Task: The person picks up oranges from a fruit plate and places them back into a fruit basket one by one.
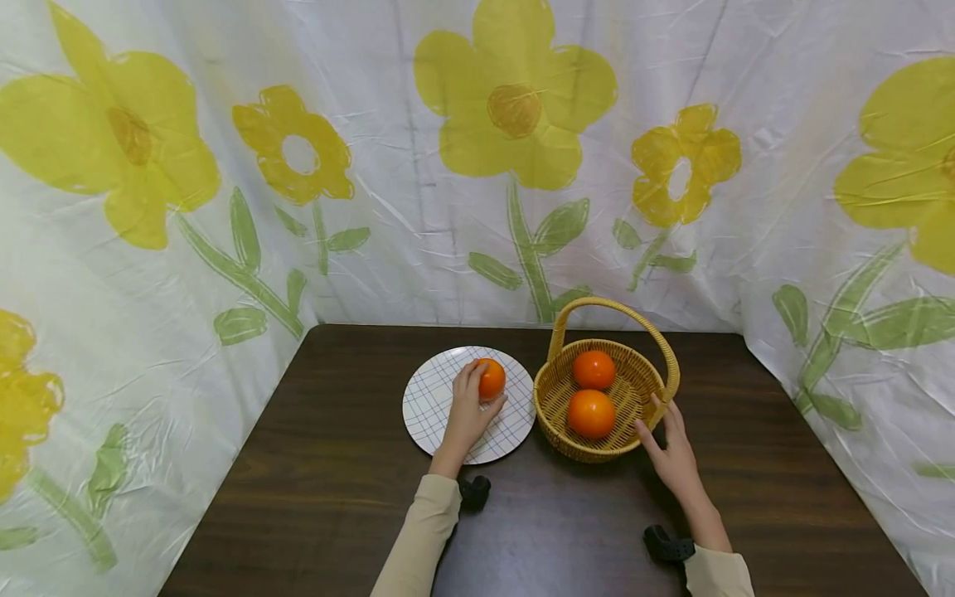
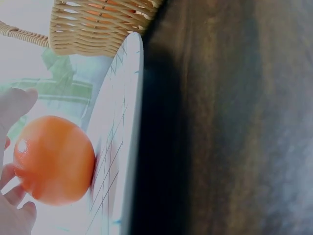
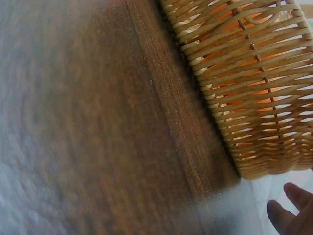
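A smooth round orange (image 1: 492,379) sits on a white plate (image 1: 429,414) with a blue checked pattern. My left hand (image 1: 467,410) reaches over the plate with its fingers at the orange's left side. In the left wrist view the thumb stands a little apart from the orange (image 2: 55,160), and the fingers touch it from behind. To the right is a wicker basket (image 1: 555,427) with a tall handle, holding two more oranges (image 1: 592,414). My right hand (image 1: 675,452) is at the basket's right side, fingers spread beside the handle's base and thumb near the rim.
Everything stands on a dark wooden table (image 1: 321,448). A white curtain (image 1: 403,249) printed with yellow flowers hangs behind it and along both sides. The plate's right edge lies close to the basket. Black straps (image 1: 666,545) are on the wrists.
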The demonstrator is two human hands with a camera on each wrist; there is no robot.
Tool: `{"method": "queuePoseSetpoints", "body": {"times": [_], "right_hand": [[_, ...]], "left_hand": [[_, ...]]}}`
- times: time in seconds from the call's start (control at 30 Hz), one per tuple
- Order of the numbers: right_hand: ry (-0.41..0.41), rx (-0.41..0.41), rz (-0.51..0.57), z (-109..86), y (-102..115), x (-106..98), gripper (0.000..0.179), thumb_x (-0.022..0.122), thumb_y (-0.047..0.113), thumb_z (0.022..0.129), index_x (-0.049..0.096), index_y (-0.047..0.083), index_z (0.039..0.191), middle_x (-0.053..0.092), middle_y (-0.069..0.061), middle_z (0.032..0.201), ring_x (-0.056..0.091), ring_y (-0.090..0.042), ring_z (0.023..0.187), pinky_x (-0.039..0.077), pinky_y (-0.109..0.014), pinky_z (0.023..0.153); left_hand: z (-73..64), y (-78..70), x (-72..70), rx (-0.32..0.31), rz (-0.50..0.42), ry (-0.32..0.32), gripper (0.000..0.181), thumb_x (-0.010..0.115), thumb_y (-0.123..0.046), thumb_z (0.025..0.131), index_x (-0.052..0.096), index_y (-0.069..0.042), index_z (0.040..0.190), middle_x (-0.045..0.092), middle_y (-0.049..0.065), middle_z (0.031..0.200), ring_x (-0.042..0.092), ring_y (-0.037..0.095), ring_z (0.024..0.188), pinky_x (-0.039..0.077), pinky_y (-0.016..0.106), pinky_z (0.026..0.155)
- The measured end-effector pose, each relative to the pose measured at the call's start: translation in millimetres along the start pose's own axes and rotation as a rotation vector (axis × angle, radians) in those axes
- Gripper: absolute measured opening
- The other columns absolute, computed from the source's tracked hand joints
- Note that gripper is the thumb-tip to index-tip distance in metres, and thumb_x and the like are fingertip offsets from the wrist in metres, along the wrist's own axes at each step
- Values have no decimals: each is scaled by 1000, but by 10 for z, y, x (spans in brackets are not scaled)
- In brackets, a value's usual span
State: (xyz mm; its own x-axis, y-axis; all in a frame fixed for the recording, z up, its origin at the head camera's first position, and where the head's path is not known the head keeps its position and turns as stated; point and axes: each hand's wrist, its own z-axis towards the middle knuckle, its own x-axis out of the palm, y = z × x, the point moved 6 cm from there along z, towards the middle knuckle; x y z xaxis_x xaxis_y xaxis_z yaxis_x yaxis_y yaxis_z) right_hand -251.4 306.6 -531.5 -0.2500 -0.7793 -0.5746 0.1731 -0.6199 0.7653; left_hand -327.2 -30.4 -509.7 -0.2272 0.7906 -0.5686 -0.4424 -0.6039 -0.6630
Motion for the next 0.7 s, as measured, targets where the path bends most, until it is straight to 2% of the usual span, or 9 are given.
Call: {"method": "queuePoseSetpoints", "body": {"times": [0.53,0.7], "right_hand": [[5,5,9,7,-22,10,62,55,27,94,27,10,146,11,-13,153,22,-48,133,24,-71,93],[11,8,10,5,-31,13,62,54,27,94,26,10,146,10,-12,154,22,-48,133,23,-71,93]], "left_hand": [[76,69,37,-18,-5,-1,64,75,-22,78,45,-6,132,35,19,140,34,36,126,43,49,95],[88,92,39,-40,-5,24,66,74,-23,78,42,-6,134,33,19,141,33,37,127,42,49,96]]}}
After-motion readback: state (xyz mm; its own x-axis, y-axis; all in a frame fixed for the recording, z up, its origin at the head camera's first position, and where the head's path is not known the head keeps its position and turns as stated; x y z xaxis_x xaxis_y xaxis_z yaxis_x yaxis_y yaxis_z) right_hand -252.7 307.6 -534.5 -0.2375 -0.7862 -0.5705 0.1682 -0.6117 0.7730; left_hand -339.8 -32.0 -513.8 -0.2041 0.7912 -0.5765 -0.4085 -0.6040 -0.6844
